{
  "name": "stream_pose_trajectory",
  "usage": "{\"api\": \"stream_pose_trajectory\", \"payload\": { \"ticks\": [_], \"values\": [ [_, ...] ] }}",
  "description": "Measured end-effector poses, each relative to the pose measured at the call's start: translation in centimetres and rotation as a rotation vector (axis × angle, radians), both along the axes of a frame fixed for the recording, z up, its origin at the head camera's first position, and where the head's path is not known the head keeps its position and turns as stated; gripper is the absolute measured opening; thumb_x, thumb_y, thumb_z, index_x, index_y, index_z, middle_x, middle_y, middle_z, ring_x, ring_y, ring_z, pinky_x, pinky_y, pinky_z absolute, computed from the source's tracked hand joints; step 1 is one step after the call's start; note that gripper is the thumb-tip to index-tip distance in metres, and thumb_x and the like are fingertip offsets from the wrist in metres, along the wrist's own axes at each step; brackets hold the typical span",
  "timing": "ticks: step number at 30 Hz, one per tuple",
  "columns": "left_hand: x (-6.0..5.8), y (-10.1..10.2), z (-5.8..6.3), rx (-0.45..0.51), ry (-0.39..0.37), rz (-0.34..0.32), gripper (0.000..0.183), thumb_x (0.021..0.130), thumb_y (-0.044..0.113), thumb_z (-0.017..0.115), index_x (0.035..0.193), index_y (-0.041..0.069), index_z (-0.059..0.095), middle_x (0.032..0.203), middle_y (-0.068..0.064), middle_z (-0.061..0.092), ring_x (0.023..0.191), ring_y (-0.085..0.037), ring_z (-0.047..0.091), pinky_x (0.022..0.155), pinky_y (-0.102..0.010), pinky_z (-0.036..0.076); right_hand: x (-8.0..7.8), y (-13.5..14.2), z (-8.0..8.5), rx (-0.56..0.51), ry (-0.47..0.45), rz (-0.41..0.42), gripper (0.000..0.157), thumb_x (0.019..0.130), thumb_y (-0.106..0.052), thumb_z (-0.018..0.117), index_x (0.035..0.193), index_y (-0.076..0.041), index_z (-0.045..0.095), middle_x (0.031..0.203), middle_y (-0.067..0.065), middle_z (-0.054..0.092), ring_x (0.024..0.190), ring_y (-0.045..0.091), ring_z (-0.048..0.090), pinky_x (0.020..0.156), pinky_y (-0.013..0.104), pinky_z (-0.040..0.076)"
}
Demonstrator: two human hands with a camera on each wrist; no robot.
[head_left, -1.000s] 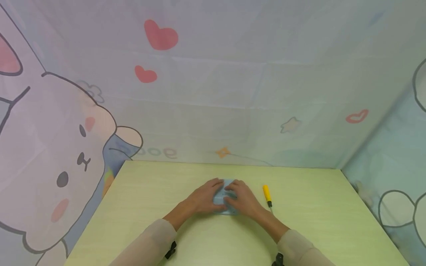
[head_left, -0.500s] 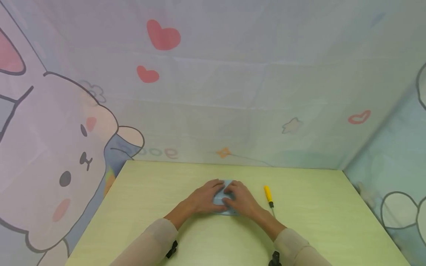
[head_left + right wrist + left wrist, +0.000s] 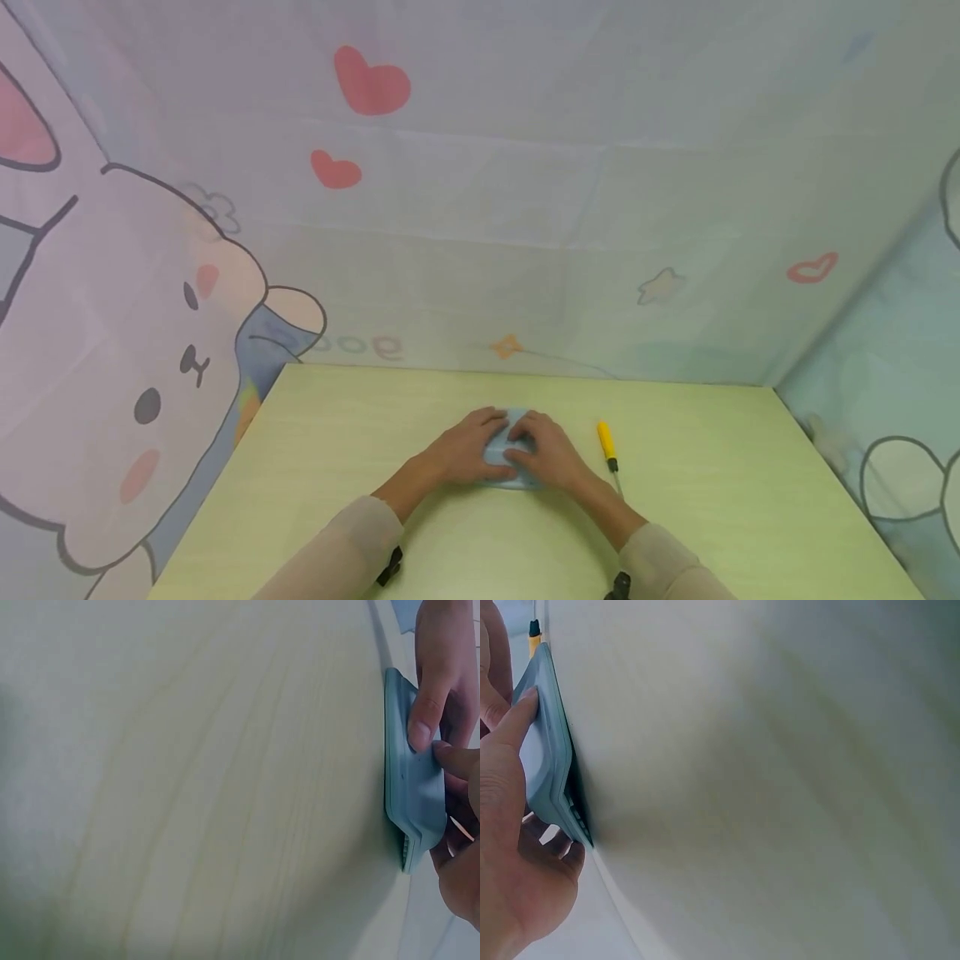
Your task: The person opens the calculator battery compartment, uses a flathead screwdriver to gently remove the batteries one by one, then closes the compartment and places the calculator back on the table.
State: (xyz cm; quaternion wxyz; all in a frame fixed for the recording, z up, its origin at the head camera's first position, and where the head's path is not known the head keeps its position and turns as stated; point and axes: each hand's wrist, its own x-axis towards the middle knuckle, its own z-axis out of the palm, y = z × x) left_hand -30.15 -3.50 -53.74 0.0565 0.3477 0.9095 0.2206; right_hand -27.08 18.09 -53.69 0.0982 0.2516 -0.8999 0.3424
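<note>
A flat light-blue plastic device [image 3: 498,450] with bevelled edges lies on the table under both hands; its exact kind does not show. Small notches run along its lower side in the left wrist view, where its smooth face [image 3: 551,750] is turned up. My left hand [image 3: 465,452] holds its left side, the thumb on the near part and the other fingers round the far edge. On the right side, my right hand [image 3: 553,456] grips it with bent fingers, the thumb on the top face. To the right lies a screwdriver [image 3: 606,440] with a yellow handle.
The pale green-yellow table [image 3: 345,417] ends at a cloth backdrop [image 3: 480,208] printed with hearts and a large rabbit. The screwdriver's shaft points toward the right forearm [image 3: 609,508]. Black straps sit under both sleeves.
The camera view shifts slightly. Both hands stay at the device; the right forearm sits a little further left than one second ago. The screwdriver has not moved on the table.
</note>
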Motion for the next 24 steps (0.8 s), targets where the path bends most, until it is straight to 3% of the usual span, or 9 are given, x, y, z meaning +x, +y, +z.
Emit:
{"api": "stream_pose_trajectory", "payload": {
  "ticks": [12,24],
  "values": [
    [0.17,0.01,-0.73,-0.043,0.000,0.005,0.092,0.094,0.062,0.074,0.161,0.006,0.045,0.168,-0.008,0.037,0.157,-0.029,0.031,0.118,-0.046,0.041,0.15,-0.14,-0.54,-0.040,-0.029,0.020,0.017,0.090,-0.010,0.084,0.100,-0.005,0.071,0.104,0.005,0.065,0.102,0.025,0.061,0.093,0.044,0.051],
    [0.15,0.23,-0.10,-0.044,0.001,0.018,0.091,0.093,0.062,0.074,0.161,0.008,0.045,0.168,-0.005,0.037,0.157,-0.028,0.032,0.113,-0.048,0.046,0.52,-0.40,-0.09,-0.001,0.031,-0.015,0.019,0.090,-0.007,0.083,0.102,-0.006,0.068,0.103,0.005,0.063,0.101,0.026,0.059,0.092,0.045,0.052]
  ]
}}
